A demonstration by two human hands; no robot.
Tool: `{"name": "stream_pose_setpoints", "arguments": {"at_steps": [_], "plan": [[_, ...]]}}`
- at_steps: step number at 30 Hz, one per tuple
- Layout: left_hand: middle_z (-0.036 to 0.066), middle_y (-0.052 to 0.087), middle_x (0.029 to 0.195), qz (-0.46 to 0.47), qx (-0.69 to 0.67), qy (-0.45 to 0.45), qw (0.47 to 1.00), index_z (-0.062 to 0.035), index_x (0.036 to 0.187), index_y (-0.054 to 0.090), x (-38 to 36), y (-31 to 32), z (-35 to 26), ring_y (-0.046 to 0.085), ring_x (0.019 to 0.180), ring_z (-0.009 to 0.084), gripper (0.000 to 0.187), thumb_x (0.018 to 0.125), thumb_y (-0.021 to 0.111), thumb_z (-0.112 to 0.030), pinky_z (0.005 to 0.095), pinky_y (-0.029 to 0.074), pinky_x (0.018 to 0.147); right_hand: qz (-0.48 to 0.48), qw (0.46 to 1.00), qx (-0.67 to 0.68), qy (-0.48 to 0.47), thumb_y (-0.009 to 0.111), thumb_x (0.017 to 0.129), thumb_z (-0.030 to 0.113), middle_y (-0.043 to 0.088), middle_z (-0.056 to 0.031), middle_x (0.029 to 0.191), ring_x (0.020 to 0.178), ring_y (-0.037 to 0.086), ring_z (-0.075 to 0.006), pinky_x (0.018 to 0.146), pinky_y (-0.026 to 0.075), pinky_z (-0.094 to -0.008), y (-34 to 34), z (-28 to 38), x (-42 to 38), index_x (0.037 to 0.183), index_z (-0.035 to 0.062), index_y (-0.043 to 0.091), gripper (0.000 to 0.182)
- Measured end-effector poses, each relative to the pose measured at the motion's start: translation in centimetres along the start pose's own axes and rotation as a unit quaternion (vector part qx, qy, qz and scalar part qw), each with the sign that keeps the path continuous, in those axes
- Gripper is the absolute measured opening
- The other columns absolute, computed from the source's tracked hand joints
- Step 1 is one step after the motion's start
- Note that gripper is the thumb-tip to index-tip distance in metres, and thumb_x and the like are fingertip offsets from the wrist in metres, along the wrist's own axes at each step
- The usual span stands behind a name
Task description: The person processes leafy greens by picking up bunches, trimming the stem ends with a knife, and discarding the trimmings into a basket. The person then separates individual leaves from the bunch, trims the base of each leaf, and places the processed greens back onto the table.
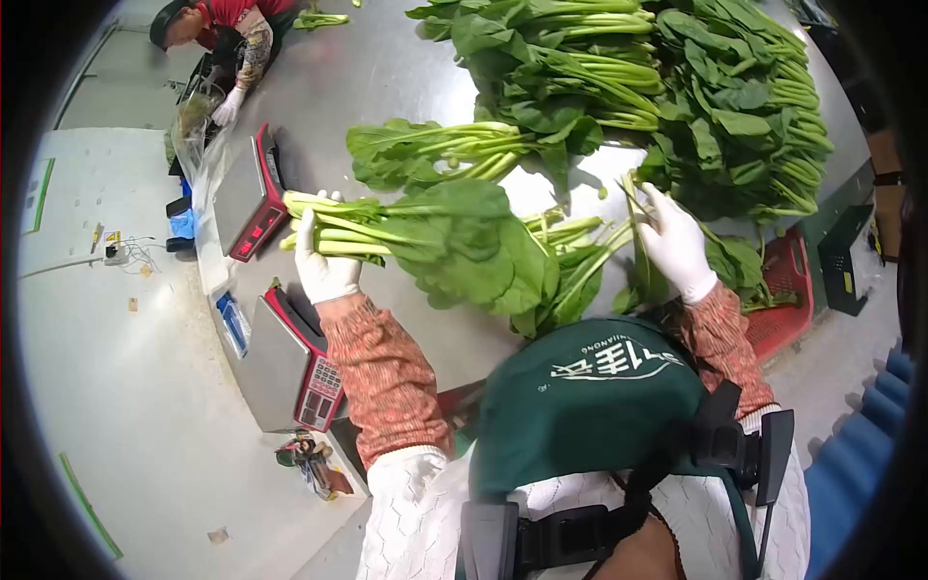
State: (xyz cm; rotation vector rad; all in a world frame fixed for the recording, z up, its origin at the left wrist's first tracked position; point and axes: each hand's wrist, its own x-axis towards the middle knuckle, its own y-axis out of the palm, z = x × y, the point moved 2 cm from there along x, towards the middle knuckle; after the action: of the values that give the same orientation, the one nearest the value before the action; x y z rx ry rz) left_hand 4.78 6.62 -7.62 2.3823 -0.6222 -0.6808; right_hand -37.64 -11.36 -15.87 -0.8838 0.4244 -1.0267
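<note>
My left hand (327,263), in a white glove, is wrapped round the pale stems of a bunch of choy sum (459,242). The bunch's broad leaves point right, over the steel table. My right hand (677,242), also gloved, has its fingers closed on a choy sum stalk (635,222) that hangs with its leaf downward. Loose choy sum (580,275) lies between my hands, partly under the held bunch. Just beyond it, another bunch of choy sum (435,153) rests on the table with its stems to the right.
Large stacks of choy sum (744,121) cover the table's far right. Two red-edged scales (246,198) (290,372) stand along the left edge. A red crate (785,290) sits low at the right. A co-worker (237,39) leans over the far left corner beside plastic bags.
</note>
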Motion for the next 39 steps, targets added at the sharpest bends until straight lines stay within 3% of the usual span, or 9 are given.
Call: {"name": "stream_pose_setpoints", "arguments": {"at_steps": [6, 13, 16, 19, 21, 23, 29, 35, 39], "plan": [[0.017, 0.061, 0.128, -0.173, -0.011, -0.056, 0.983, -0.0044, 0.124, 0.059, 13.3, -4.5, -1.7, 0.055, 0.119, 0.0391, 0.04, 0.091, 0.057, -0.026, 0.0631, 0.039, 0.103, 0.006, 0.999, -0.003, 0.037, 0.065, 0.079, 0.012, 0.064, -0.0184, 0.099, 0.09, 0.064, -0.0377, 0.078, 0.051, -0.0438, -1.1, -0.5, -0.1, 0.129, 0.0054, 0.057, 0.05], [0.017, 0.033, 0.153, -0.087, 0.007, 0.011, 0.996, 0.0001, 0.141, 0.039, 21.5, 6.8, -3.7, 0.027, 0.143, 0.0375, 0.067, 0.093, 0.057, -0.043, 0.0589, 0.029, 0.114, 0.005, 0.998, 0.01, 0.066, 0.066, 0.081, 0.012, 0.066, -0.0173, 0.106, 0.09, 0.065, -0.0371, 0.078, 0.052, -0.0428, 0.5, -0.5, -0.2, 0.128, 0.0047, 0.057, 0.049], [0.014, 0.054, 0.132, 0.142, 0.173, -0.037, 0.974, -0.0009, 0.128, 0.054, 21.4, 8.7, 4.9, 0.054, 0.117, 0.027, 0.043, 0.091, 0.063, -0.018, 0.0447, 0.046, 0.101, 0.032, 0.997, 0.006, 0.075, 0.065, 0.08, 0.012, 0.066, -0.0169, 0.105, 0.09, 0.065, -0.0367, 0.077, 0.052, -0.0427, 1.0, 0.1, 0.3, 0.129, 0.0056, 0.057, 0.049], [0.01, 0.072, 0.107, 0.333, 0.589, 0.046, 0.735, 0.0027, 0.103, 0.072, 17.8, 8.2, 15.1, 0.068, 0.098, 0.0183, 0.022, 0.088, 0.07, -0.013, 0.0299, 0.053, 0.084, 0.058, 0.995, 0.003, 0.076, 0.066, 0.08, 0.011, 0.066, -0.0171, 0.106, 0.092, 0.065, -0.037, 0.078, 0.052, -0.0422, 1.6, 0.9, 0.9, 0.128, 0.0058, 0.058, 0.049], [0.017, 0.07, 0.101, 0.304, 0.822, 0.177, 0.448, -0.0071, 0.108, 0.071, 15.1, 7.6, 18.7, 0.069, 0.094, 0.0306, 0.031, 0.08, 0.075, -0.021, 0.0381, 0.053, 0.085, 0.083, 0.993, 0.003, 0.087, 0.067, 0.081, 0.009, 0.066, -0.0184, 0.109, 0.097, 0.065, -0.0382, 0.082, 0.052, -0.0412, 0.8, 2.3, 1.6, 0.127, 0.0045, 0.058, 0.047], [0.017, 0.067, 0.1, 0.32, 0.849, 0.239, 0.346, -0.0101, 0.107, 0.07, 14.3, 7.0, 19.7, 0.065, 0.094, 0.0365, 0.034, 0.078, 0.075, -0.027, 0.0452, 0.052, 0.085, 0.06, 0.996, -0.001, 0.062, 0.066, 0.081, 0.011, 0.066, -0.017, 0.111, 0.095, 0.065, -0.0379, 0.081, 0.052, -0.0417, 0.6, 2.2, 1.6, 0.127, 0.0066, 0.058, 0.048], [0.013, 0.065, 0.1, 0.318, 0.849, 0.227, 0.357, -0.011, 0.087, 0.07, 8.1, 5.9, 17.5, 0.063, 0.094, 0.0325, 0.022, 0.072, 0.075, -0.028, 0.0439, 0.05, 0.082, 0.056, 0.998, 0.036, 0.013, 0.065, 0.079, 0.013, 0.067, -0.0151, 0.109, 0.09, 0.066, -0.0359, 0.078, 0.053, -0.0416, 0.1, 2.2, 0.6, 0.126, 0.0068, 0.06, 0.047], [0.015, 0.066, 0.118, 0.375, 0.631, 0.286, 0.616, -0.0039, 0.092, 0.053, -2.1, 8.0, 13.0, 0.063, 0.111, 0.032, 0.026, 0.072, 0.071, -0.005, 0.0408, 0.046, 0.1, 0.039, 0.981, 0.185, -0.053, 0.063, 0.081, 0.003, 0.07, -0.0157, 0.102, 0.089, 0.069, -0.0298, 0.076, 0.054, -0.0363, -0.5, 5.0, 0.5, 0.122, 0.0045, 0.062, 0.041], [0.014, 0.062, 0.095, 0.329, 0.599, 0.271, 0.678, -0.0037, 0.097, 0.052, -7.8, 10.0, 11.6, 0.064, 0.086, 0.0299, 0.031, 0.072, 0.071, -0.004, 0.0369, 0.052, 0.077, 0.028, 0.969, 0.233, -0.084, 0.059, 0.086, -0.006, 0.071, -0.0163, 0.102, 0.089, 0.073, -0.0222, 0.077, 0.055, -0.0299, -1.4, 7.9, 0.5, 0.125, 0.0011, 0.06, 0.039]]}}
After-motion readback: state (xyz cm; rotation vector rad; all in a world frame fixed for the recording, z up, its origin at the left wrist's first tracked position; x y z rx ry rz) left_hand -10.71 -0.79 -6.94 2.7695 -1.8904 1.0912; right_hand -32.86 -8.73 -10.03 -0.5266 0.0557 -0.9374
